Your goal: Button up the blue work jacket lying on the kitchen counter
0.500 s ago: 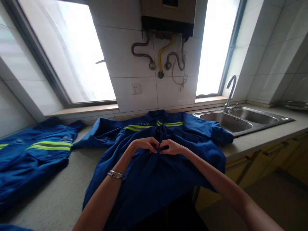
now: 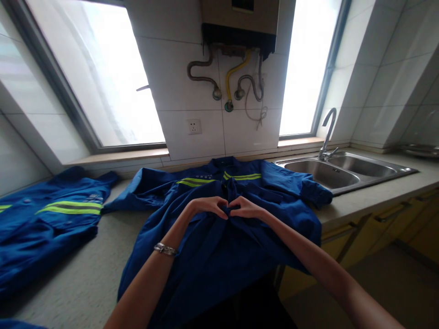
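Note:
A blue work jacket with yellow-green reflective stripes lies spread over the counter, its collar toward the wall and its lower part hanging over the front edge. At the middle of its front opening, my left hand pinches the cloth between thumb and fingers. My right hand grips the cloth right beside it, the fingertips of both hands nearly touching. The fastening between the fingers is too small and dark to make out.
A second blue jacket lies on the counter at left. To the right is a double steel sink with a faucet. A water heater with pipes hangs on the wall between two windows.
Both hands have stayed at the jacket's front opening. Their fingers have shifted slightly on the cloth, the right fingertips a little higher. The jacket lies almost the same.

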`<state>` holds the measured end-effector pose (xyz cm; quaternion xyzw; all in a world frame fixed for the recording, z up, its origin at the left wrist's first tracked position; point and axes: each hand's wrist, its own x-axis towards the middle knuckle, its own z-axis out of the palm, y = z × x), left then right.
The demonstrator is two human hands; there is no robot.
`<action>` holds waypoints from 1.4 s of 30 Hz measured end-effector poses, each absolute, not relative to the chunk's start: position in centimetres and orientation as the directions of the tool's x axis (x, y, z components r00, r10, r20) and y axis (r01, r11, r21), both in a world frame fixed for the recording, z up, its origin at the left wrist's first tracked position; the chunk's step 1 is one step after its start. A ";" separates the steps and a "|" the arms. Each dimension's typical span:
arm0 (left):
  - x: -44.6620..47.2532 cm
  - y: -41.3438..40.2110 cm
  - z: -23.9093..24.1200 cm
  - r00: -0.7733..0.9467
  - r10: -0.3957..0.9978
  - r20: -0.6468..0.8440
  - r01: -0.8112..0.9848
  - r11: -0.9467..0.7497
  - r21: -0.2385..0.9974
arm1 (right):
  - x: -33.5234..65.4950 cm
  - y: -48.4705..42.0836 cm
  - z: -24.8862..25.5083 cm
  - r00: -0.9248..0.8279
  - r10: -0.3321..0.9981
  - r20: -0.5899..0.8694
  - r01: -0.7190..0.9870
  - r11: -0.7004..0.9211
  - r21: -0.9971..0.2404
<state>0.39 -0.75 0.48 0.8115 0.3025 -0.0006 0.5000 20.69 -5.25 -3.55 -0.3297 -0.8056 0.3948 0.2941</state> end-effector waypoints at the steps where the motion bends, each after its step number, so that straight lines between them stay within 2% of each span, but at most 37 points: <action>1: 0.5 -0.8 0.5 0.824 0.479 -0.302 0.487 -0.327 0.810 | 20.6 -5.2 -3.6 -0.608 0.766 0.211 0.299 0.467 -0.832; 5: 0.4 -0.8 0.5 0.852 0.433 -0.295 0.453 -0.324 0.831 | 20.6 -5.2 -3.7 -0.613 0.768 0.187 0.306 0.449 -0.839; 13: 0.3 -1.1 0.5 0.827 0.461 -0.323 0.460 -0.222 0.860 | 20.6 -5.2 -3.6 -0.595 0.785 0.171 0.324 0.429 -0.843; 22: 0.3 -0.7 -0.2 0.868 0.412 -0.275 0.397 -0.246 0.884 | 20.8 -5.2 -3.5 -0.625 0.766 0.149 0.304 0.416 -0.857; 29: 0.1 -0.3 -0.8 0.869 0.429 -0.248 0.363 -0.211 0.908 | 20.8 -6.2 -2.9 -0.649 0.749 0.131 0.458 0.523 -0.718; 37: 0.2 -0.4 -1.0 0.850 0.483 -0.210 0.365 -0.254 0.896 | 20.3 -6.1 -4.1 -0.593 0.772 0.231 0.560 0.601 -0.571; 42: 0.5 -0.6 -0.9 0.848 0.496 -0.189 0.360 -0.275 0.891 | 20.0 -6.1 -4.5 -0.557 0.792 0.251 0.598 0.592 -0.541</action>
